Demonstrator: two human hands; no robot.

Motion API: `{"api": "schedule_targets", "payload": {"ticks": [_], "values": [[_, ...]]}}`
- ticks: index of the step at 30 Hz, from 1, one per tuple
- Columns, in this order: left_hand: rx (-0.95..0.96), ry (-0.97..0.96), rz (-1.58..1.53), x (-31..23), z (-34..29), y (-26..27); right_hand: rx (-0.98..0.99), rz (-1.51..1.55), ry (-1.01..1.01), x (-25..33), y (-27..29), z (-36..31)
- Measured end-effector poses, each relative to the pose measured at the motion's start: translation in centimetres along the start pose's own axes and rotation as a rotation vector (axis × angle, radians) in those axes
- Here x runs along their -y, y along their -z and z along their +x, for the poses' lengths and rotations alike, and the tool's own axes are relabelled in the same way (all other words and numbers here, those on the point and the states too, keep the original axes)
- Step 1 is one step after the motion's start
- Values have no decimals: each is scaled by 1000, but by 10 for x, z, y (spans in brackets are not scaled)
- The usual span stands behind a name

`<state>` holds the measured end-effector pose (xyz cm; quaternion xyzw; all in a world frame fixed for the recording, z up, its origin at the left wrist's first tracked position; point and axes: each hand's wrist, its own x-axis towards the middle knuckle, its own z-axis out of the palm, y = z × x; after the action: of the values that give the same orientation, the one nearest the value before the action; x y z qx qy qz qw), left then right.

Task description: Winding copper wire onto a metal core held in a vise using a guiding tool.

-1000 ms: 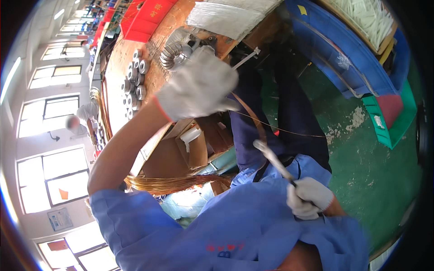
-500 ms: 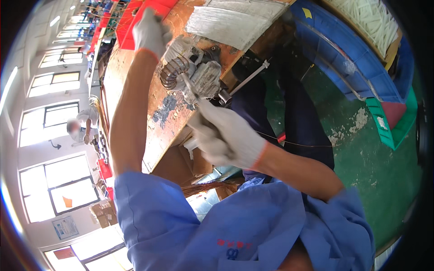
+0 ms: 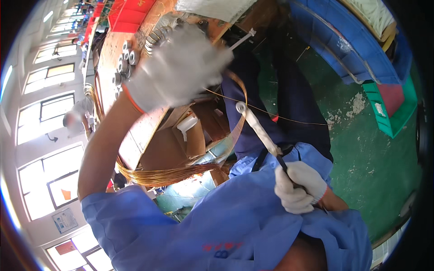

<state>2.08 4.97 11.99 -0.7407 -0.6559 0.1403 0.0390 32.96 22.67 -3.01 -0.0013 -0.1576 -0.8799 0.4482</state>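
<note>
- At the far left, another person (image 3: 80, 115) in pale clothing, blurred, is beyond the bench (image 3: 106, 63), whose long edge slants through the scene.
- On the bench's left part, several grey metal rings (image 3: 123, 65) sit grouped; farther off is a red bin (image 3: 131, 17).
- Just right of the rings, a wire-wound coil (image 3: 156, 38) rests on the bench, partly hidden by the left glove.
- Nearer, a thick bundle of copper wire (image 3: 167, 175) runs sideways, close to the blue shirt.
- The gloved left hand (image 3: 181, 67) is raised over the bench edge, in front of the coil; motion blur means I cannot tell how far its fingers are spread or what they grip.
- Right of it, a copper strand (image 3: 246, 92) bows down to the ring end of a pale-wrapped tool (image 3: 260, 130), above the dark trousers.
- A thin wire (image 3: 291, 120) stretches rightward, farther off than the tool's handle.
- The gloved right hand (image 3: 299, 186), nearer, is wrapped around the tool's black handle.
- Far right, a large blue bin (image 3: 334, 40); beyond its right end, a green bin (image 3: 394, 124) on the green floor (image 3: 361, 180).
</note>
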Motion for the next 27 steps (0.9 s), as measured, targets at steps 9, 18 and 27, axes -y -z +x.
{"api": "schedule_targets", "payload": {"ticks": [9,18,27], "values": [[-127,202,-220,-77,45,-24,-140,-39,45,-6,48,-86],[-514,832,-172,158,158,-53,-700,-593,291,22,16,-63],[-150,798,-658,134,129,-61,-753,-2343,1235,155,0,82]]}}
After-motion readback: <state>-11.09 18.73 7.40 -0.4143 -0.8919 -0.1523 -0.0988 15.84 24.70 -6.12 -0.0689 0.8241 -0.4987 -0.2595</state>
